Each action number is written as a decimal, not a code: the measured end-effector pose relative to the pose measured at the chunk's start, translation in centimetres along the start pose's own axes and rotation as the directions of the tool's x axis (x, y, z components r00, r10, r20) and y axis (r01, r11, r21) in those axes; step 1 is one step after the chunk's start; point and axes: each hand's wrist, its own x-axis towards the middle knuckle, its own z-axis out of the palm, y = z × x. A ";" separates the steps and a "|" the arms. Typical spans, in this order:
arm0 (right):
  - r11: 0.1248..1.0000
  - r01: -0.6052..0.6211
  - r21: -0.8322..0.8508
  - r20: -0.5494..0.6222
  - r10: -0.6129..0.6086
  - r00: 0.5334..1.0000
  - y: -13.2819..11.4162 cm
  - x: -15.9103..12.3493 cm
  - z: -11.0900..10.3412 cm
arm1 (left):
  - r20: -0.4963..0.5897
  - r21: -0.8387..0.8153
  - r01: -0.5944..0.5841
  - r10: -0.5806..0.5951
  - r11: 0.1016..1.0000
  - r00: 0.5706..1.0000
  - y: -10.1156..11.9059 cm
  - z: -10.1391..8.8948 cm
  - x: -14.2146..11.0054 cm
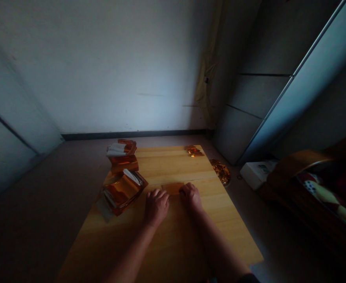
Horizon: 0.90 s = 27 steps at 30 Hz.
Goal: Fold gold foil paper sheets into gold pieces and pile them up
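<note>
A small sheet of copper-coloured foil paper [173,188] lies on the wooden table between my two hands. My left hand [157,205] is closed at the sheet's left end, with its fingers curled down. At the right end, my right hand [191,197] pinches the paper, its thumb side toward the sheet. Left of my left hand sits a loose stack of copper foil sheets [122,188] with white-backed pieces showing. Folded shiny foil pieces [194,151] rest at the table's far right corner.
More foil sheets [124,163] with pale paper are piled at the table's far left edge. On the floor right of the table [220,212] is a heap of foil pieces [220,171]. A white box [258,173] and a wooden armrest [302,165] stand farther right.
</note>
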 end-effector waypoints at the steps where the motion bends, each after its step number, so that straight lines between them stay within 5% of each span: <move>1: 1.000 0.000 0.006 -0.001 0.000 1.000 0.0 0.0 0.0 | -0.001 -0.004 0.003 -0.003 1.000 1.000 0.0 0.1 0.0; 13: 0.997 0.017 0.077 -0.022 -0.015 1.000 0.5 0.0 0.2 | -0.017 -0.019 0.052 -0.053 0.998 0.998 -0.1 0.1 0.0; 21: 0.913 0.163 0.374 -0.219 -0.084 0.972 2.2 0.2 1.1 | -0.092 -0.033 0.008 -0.011 0.999 0.996 -0.5 0.5 0.0; 27: 0.854 0.135 0.503 -0.238 -0.014 0.971 1.7 0.1 0.1 | -0.231 -0.111 -0.059 0.032 0.992 0.973 -0.5 0.5 0.0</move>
